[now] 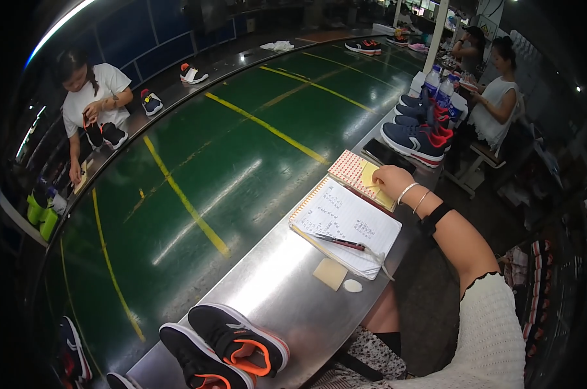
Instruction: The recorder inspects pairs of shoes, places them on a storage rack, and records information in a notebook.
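Note:
My right hand point(395, 183) reaches over a sheet printed with rows of small red marks point(346, 166). Its fingers are bent together on a pale yellow piece of paper point(368, 174) lying on that sheet. Beside it an open spiral notebook point(335, 211) with handwriting rests on the metal ledge, and a pen point(339, 242) lies across its page. Close to the notebook's near edge are a square tan piece point(330, 273) and a white oval piece point(352, 286). My left hand is out of sight.
Black and orange shoes point(238, 337) stand on the metal ledge point(267, 266) at the near left. Navy shoes point(415, 139) and bottles point(444, 91) stand at the far right. A green conveyor belt point(241, 155) runs alongside. A co-worker point(92, 97) handles shoes across it; other people sit at the right.

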`<state>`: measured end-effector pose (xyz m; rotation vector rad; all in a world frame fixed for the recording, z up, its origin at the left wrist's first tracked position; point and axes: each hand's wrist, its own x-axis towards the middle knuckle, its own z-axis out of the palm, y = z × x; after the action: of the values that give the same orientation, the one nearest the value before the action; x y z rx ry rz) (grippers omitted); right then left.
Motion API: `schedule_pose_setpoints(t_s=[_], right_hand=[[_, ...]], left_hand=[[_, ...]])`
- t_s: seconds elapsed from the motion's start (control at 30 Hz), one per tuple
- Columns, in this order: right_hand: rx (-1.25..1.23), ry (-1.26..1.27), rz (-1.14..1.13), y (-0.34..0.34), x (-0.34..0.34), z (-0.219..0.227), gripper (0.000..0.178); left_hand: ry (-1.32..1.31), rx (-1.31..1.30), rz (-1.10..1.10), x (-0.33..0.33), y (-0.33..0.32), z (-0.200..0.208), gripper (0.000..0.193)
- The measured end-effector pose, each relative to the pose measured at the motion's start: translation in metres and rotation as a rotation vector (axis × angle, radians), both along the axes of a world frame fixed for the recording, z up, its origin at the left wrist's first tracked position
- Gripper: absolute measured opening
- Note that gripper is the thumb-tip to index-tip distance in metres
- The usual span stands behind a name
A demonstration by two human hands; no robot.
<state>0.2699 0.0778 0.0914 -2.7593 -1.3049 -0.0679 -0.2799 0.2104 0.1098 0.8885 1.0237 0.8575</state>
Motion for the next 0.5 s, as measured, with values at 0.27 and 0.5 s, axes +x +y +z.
schedule_pose_setpoints(t_s=[0.27,0.5], right_hand=[[-0.034,-0.035,0.090,0.007,0.000,0.007,0.010],[0.459,0.948,-0.042,-0.016,-0.029,0.028,0.009]], left_hand=[[-0.055,-0.001,-0.024,-0.003,0.000,0.002,0.040],[-0.033,-0.005,-0.058,-0.006,0.006,0.001,0.042]])
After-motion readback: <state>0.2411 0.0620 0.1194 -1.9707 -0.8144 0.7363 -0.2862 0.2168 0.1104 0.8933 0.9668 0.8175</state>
